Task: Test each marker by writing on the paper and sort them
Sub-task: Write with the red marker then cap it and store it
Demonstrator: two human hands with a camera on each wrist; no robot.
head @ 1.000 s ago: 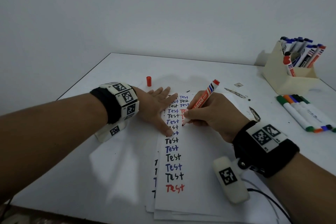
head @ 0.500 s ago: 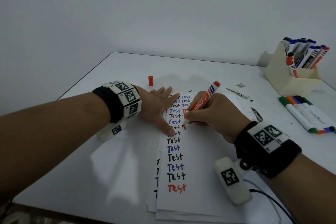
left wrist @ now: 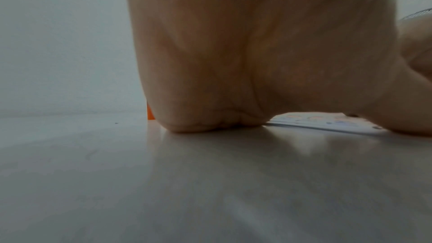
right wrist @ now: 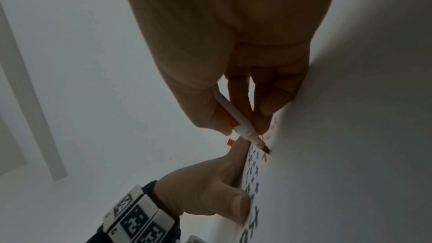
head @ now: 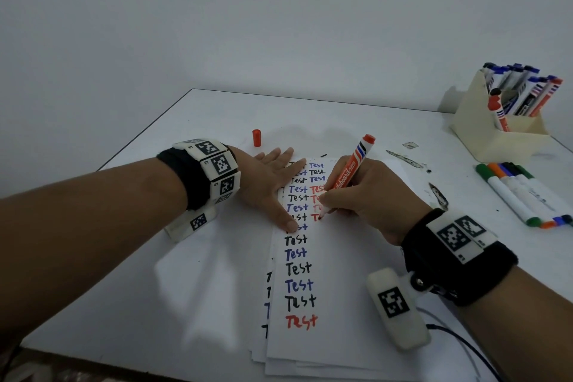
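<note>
My right hand [head: 356, 198] grips an uncapped red whiteboard marker [head: 350, 172], tip down on the paper [head: 341, 304] beside a column of black, blue and red "Test" words. In the right wrist view the marker [right wrist: 236, 115] sits pinched between thumb and fingers, its tip touching a red stroke. My left hand [head: 273, 183] lies flat with straight fingers, pressing the paper's left edge; its thumb [right wrist: 233, 204] shows there too. The marker's red cap [head: 256, 137] stands upright on the table beyond the left hand. The left wrist view shows mostly the palm [left wrist: 245, 53] on the table.
A beige holder [head: 493, 136] full of markers stands at the back right. Several markers [head: 524, 195] lie side by side in front of it. Dark ink smudges [head: 437, 192] mark the table right of the paper. A cable [head: 465, 347] trails from my right wrist.
The marker tip has moved down the red column to a new line, where a fresh red letter now shows. The left hand has stayed flat on the paper.
</note>
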